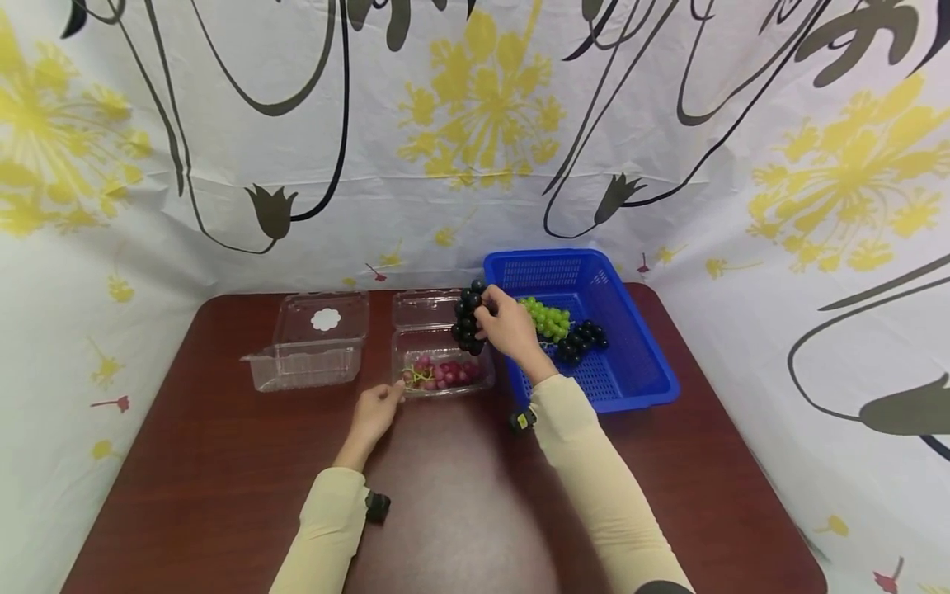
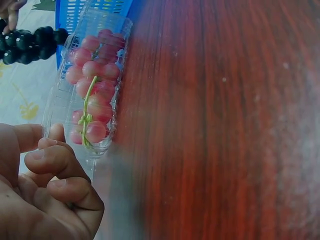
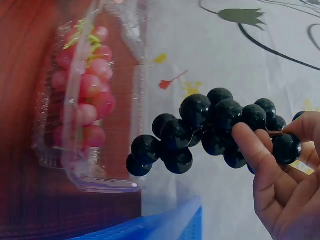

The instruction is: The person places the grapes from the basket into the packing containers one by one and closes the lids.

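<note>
My right hand (image 1: 510, 323) holds a bunch of black grapes (image 3: 195, 125) by its stem end, up in the air over the right side of a clear plastic clamshell box (image 1: 416, 341). The bunch hangs from the thumb and fingers. Inside the box lies a bunch of red grapes (image 2: 97, 90) with a green stem, along the near side. My left hand (image 1: 374, 412) pinches the near left corner of this box between thumb and index finger, its other fingers curled. The box's lid (image 1: 425, 311) is folded back behind it.
On the right stands a blue plastic basket (image 1: 631, 355) with green grapes (image 1: 547, 320) and another black bunch (image 1: 579, 342) inside. A second clear clamshell box (image 1: 304, 371), lid up with a white sticker, stands at left. A patterned cloth (image 1: 460, 223) hangs behind the brown table (image 1: 193, 462).
</note>
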`<state>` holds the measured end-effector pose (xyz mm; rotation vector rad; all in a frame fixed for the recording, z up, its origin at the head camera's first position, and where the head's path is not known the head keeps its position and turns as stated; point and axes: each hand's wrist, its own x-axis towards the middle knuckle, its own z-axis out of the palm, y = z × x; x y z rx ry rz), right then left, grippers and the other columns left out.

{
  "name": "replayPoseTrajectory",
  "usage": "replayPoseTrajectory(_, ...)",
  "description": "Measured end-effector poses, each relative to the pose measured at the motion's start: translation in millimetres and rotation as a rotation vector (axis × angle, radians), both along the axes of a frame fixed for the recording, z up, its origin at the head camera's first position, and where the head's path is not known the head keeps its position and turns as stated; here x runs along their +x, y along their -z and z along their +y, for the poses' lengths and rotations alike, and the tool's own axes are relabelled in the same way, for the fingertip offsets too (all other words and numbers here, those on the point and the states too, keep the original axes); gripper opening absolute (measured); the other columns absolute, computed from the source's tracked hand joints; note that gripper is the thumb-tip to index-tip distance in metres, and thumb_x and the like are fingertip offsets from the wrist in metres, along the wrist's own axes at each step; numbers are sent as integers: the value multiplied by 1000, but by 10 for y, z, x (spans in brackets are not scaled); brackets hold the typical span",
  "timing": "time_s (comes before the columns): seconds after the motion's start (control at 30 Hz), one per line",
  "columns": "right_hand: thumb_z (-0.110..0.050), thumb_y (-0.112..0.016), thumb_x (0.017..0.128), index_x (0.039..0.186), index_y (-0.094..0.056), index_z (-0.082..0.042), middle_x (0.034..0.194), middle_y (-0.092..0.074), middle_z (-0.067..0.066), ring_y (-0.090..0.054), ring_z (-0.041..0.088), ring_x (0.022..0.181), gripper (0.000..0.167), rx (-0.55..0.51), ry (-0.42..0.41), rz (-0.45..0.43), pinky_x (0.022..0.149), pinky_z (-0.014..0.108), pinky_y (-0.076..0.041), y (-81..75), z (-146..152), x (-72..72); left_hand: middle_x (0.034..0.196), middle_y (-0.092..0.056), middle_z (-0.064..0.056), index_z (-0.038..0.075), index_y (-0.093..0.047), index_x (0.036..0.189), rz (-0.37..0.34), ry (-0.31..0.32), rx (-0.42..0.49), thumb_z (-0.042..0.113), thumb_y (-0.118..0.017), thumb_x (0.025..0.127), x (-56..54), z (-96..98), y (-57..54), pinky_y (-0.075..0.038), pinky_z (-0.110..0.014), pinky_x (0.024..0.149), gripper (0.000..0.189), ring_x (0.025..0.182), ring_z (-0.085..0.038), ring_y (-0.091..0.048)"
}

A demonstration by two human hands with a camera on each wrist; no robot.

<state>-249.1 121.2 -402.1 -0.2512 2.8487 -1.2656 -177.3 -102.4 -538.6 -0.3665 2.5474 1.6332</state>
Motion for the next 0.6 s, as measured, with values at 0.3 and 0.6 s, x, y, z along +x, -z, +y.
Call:
replayPoseTrajectory(0.3, -25, -51, 95, 102, -55, -18, 91, -74, 7, -72, 14, 70, 10, 195, 92, 13, 52, 30, -41, 144, -124, -45, 65, -53, -3, -1, -69, 88, 1, -3, 10, 37, -52, 99, -2, -4, -10, -38, -27, 59, 43, 63, -16, -47)
replayPoseTrajectory(0.6, -28, -54, 95, 106, -57, -21, 88, -72, 7, -66, 23, 71, 14, 321, 135, 11, 58, 40, -45, 287, -235, -74, 60, -49, 0, 0, -68, 86, -3, -6, 37, 37, -52, 99, -1, -14, 5, -39, -26, 54, 42, 54, -13, -46)
